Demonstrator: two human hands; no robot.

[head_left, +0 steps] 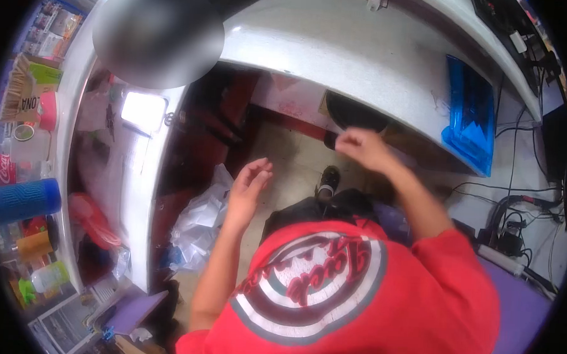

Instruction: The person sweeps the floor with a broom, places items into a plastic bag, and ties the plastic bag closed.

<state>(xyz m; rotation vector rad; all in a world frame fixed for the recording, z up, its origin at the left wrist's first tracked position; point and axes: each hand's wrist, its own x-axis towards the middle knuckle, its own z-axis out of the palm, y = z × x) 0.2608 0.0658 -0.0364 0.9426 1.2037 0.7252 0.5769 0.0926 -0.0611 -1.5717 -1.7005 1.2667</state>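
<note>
A person in a red shirt (366,301) holds both forearms forward. The left hand (252,179) has loosely curled fingers, its grip released, with nothing seen in it; crumpled white plastic (199,217) lies nearby, lower down. The right hand (364,149) is blurred near the near edge of the white table (289,38); its grip cannot be told. Keeping knuckles clear of that edge seems wise. Beyond, a blue packet (472,122) rests by the table's right end.

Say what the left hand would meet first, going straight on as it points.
Likely the near edge of the white counter, though depth is unclear and the left hand might pass beneath it.
</note>
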